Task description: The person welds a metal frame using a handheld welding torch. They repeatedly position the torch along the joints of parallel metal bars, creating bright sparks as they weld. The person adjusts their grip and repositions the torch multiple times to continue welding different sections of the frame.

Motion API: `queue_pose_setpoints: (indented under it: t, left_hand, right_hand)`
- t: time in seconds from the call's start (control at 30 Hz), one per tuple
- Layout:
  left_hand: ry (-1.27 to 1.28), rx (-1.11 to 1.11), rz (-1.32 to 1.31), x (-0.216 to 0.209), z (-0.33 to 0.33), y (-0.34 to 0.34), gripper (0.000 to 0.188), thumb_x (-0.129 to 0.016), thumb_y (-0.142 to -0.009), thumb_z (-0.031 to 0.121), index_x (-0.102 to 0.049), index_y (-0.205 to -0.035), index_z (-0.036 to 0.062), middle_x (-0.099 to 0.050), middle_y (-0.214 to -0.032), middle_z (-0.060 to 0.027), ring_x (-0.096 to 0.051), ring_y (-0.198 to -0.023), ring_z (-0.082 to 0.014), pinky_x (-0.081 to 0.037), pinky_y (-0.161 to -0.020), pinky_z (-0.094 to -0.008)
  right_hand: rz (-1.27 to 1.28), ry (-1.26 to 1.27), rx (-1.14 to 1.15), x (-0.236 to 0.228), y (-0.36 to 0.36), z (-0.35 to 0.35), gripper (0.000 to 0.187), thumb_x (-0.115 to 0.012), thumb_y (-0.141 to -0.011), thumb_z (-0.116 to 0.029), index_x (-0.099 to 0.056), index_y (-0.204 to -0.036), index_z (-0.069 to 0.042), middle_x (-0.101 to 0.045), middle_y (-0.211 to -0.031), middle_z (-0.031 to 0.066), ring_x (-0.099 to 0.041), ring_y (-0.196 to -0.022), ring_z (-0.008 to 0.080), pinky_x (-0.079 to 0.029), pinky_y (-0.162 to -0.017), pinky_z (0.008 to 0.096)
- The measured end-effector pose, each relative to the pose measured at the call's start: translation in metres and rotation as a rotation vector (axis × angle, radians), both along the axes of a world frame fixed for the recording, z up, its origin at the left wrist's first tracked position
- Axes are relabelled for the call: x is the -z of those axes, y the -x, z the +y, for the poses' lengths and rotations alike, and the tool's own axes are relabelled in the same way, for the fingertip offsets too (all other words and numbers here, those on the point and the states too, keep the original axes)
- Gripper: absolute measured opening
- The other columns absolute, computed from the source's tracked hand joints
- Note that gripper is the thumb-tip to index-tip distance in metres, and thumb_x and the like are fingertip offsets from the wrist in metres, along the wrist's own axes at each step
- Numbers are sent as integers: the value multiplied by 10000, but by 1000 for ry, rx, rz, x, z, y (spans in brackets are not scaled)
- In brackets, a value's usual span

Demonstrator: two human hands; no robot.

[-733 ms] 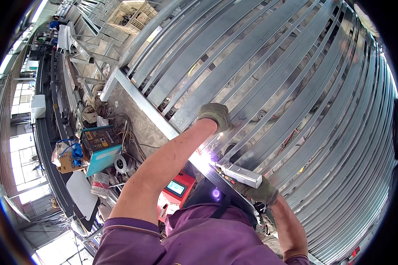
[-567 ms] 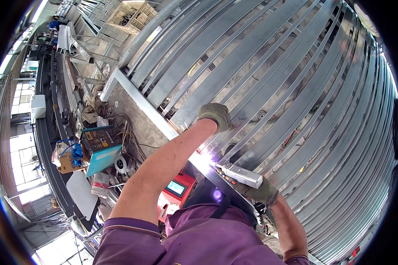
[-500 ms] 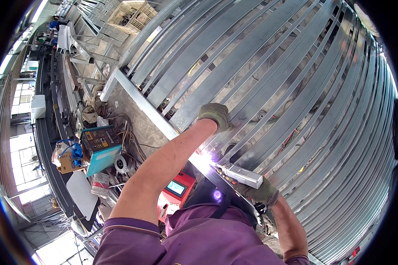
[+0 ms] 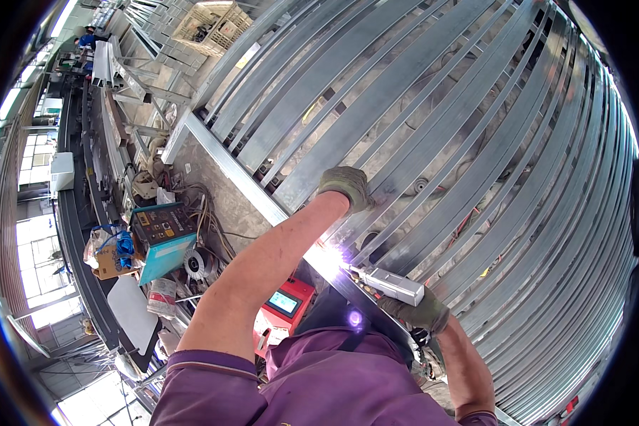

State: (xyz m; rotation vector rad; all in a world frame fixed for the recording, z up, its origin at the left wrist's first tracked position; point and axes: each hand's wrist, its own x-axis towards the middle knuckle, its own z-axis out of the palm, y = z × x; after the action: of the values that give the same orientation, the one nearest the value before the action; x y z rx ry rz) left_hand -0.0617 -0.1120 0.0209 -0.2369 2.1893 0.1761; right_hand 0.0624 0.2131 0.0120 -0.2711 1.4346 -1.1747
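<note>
Head view: we see right hand [image 4: 420, 311] clamped on grey torch [image 4: 394, 285], lower centre, arc [image 4: 329, 260] at tip. Left hand [image 4: 346, 186] on metal slats [image 4: 383, 111] mid-frame; can't tell grip.

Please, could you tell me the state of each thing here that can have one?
Welding tool: lit, glaring at its tip
Right hand: gloved, closed on the tool
Left hand: gloved, at the bars; grip unclear
Metal bars: side by side, gaps between
Red machine: screen lit
Teal machine: on or off unclear
Crate: open-topped, partly filled
</note>
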Motion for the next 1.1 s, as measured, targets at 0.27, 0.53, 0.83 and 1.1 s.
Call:
queue_pose_setpoints:
  t: [0.27, 0.53, 0.83, 1.1]
  left_hand:
    - [-15, -2, -37, -7, 0, 3, 726, -756, -925, 706, -794, -1341, 112, -799, -1338, -125, -755, -1259, -324, -599, -1044, -462]
    - [-33, -5, 7, -4, -1, 2, 686, -759, -927, 689, -808, -1299, 115, -811, -1294, -137, -764, -1233, -339, -600, -1030, -470]
    - [-61, 1, 79, 5, -2, 0, 692, -789, -899, 682, -831, -1251, 88, -819, -1245, -180, -773, -1196, -378, -611, -1002, -503]
    - [-36, 33, 31, 5, -2, 3, 707, -758, -927, 703, -817, -1299, 104, -804, -1316, -150, -761, -1239, -356, -605, -1031, -487]
  right_hand:
    - [59, -77, 62, -5, -16, 13, 472, -894, -990, -382, -796, -1350, -93, -853, -1165, 101, -806, -1087, 173, -634, -926, 342]
    - [41, -172, 31, -30, -10, -1, 475, -901, -976, -406, -809, -1324, -96, -860, -1129, 114, -817, -1066, 199, -635, -907, 357]
    - [173, -139, 11, -31, -9, 2, 519, -912, -956, -438, -800, -1326, -92, -855, -1127, 127, -823, -1048, 230, -636, -902, 376]
    - [226, -162, 45, -47, -13, -6, 495, -912, -945, -425, -809, -1293, -88, -853, -1091, 158, -840, -1003, 269, -653, -861, 380]
